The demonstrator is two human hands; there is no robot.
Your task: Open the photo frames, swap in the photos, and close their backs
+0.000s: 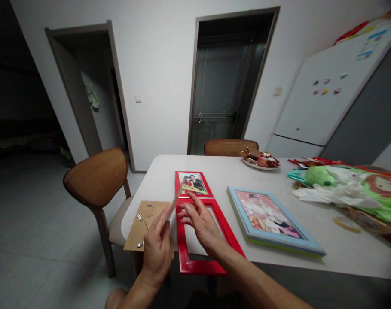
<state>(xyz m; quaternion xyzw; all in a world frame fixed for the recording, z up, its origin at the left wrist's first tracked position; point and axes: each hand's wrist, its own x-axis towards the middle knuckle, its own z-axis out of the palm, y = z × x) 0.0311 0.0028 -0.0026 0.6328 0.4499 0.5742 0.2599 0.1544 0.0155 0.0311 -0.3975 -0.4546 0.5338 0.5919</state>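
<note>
My left hand (157, 246) grips a thin flat panel (173, 207), held upright and seen nearly edge-on, so its face is hidden. Beside it, my right hand (200, 221) has its fingers apart, with nothing visibly held; whether a fingertip touches the panel I cannot tell. Under the right hand lies a red picture frame (203, 267) with an open middle, its near end at the table edge. Behind it is a smaller red frame (206, 182) with a photo of two people. On the left, a brown backing board (133, 240) carries several small metal clips (139, 217).
Light blue framed pictures (236, 201) lie stacked on the white table (163, 169). Further right are a tape roll (346, 224), a green plush toy (319, 176) among wrappings, and a plate of wrapped items (263, 167). Wooden chairs (97, 178) stand left and behind.
</note>
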